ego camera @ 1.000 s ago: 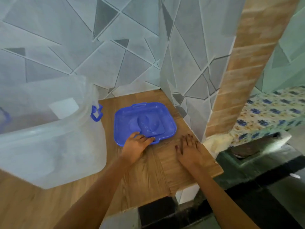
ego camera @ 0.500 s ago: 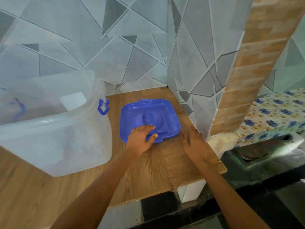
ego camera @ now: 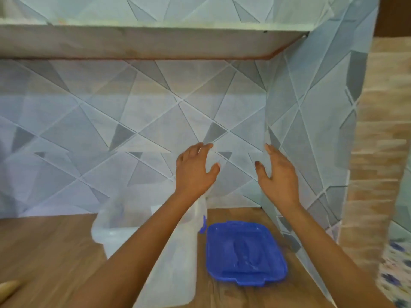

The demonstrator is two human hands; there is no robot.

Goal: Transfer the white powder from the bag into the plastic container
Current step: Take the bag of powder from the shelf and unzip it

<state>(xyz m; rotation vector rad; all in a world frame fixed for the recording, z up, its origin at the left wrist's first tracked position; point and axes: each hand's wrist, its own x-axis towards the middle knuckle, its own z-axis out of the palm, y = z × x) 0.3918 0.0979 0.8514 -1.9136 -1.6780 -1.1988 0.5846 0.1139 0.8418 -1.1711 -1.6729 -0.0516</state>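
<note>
A clear plastic container (ego camera: 111, 230) with blue side clips stands open on the wooden counter (ego camera: 44, 252), partly behind my left forearm. Its blue lid (ego camera: 244, 252) lies flat on the counter to its right. My left hand (ego camera: 195, 170) and my right hand (ego camera: 278, 174) are both raised in the air in front of the tiled wall, fingers spread and holding nothing. No bag of white powder is in view.
A shelf (ego camera: 144, 43) runs across the wall above my hands. A tiled side wall (ego camera: 311, 130) and a wood-patterned pillar (ego camera: 382, 141) close off the right. A patterned surface (ego camera: 395, 274) shows at the far right edge.
Both hands lifted off the blue lid and the counter and rose toward the shelf. The view tilted upward, bringing the shelf into sight.
</note>
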